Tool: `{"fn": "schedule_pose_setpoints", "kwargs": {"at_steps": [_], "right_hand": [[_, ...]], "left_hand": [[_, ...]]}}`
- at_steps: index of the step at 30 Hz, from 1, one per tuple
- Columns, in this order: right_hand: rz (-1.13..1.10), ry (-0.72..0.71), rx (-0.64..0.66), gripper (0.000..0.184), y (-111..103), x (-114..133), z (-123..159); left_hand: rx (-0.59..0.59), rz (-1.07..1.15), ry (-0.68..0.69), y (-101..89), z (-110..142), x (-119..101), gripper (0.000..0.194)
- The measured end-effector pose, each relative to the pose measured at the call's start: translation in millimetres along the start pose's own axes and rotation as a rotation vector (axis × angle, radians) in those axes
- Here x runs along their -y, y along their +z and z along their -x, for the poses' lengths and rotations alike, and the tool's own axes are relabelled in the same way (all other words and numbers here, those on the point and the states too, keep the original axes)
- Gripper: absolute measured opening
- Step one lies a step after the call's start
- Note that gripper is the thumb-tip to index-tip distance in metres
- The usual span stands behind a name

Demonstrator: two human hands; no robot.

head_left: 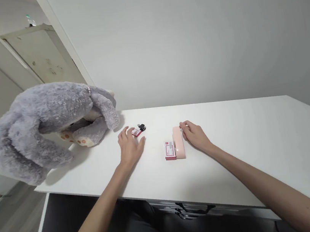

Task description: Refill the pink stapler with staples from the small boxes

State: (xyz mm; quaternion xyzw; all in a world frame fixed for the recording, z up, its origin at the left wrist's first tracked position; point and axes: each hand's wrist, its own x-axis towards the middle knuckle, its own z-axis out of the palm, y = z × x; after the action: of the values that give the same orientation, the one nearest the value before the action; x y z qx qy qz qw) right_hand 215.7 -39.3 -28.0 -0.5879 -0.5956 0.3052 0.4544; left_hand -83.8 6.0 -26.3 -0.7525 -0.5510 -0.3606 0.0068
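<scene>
My left hand (pixel 129 146) lies flat on the white table (pixel 234 147), fingers spread, its fingertips beside a small red and white box (pixel 136 132). A black binder clip (pixel 142 127) sits just behind that box. My right hand (pixel 194 135) rests on the table with fingers loosely curled, its fingertips touching the far end of a pink stapler (pixel 179 147). A red and white staple box (pixel 169 150) lies against the stapler's left side. Neither hand holds anything.
A large grey plush toy (pixel 49 123) lies on the table's left end, partly hanging over the edge. A white wall stands behind the table. A black bag handle (pixel 194 210) shows under the front edge.
</scene>
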Motion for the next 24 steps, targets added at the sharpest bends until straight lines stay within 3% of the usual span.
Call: {"fn": "schedule_pose_setpoints", "kwargs": {"at_steps": [5,10,14,17,20,24], "right_hand": [[0.023,0.01,0.004,0.057,1,0,0],[0.04,0.009,0.003,0.057,2,0,0],[0.055,0.007,0.008,0.057,1,1,1],[0.062,0.008,0.01,0.057,2,2,1],[0.067,-0.002,0.015,0.058,2,2,2],[0.072,-0.018,0.013,0.057,2,1,2]], "left_hand": [[0.044,-0.056,-0.103,10.7,-22,22,0.072],[0.094,-0.023,-0.196,15.4,-30,26,0.068],[0.077,0.085,-0.221,7.5,-24,23,0.065],[0.045,0.228,-0.223,-3.3,-12,11,0.062],[0.048,0.356,-0.098,-15.6,4,-13,0.061],[0.247,0.505,0.039,-29.4,20,-48,0.067]]}}
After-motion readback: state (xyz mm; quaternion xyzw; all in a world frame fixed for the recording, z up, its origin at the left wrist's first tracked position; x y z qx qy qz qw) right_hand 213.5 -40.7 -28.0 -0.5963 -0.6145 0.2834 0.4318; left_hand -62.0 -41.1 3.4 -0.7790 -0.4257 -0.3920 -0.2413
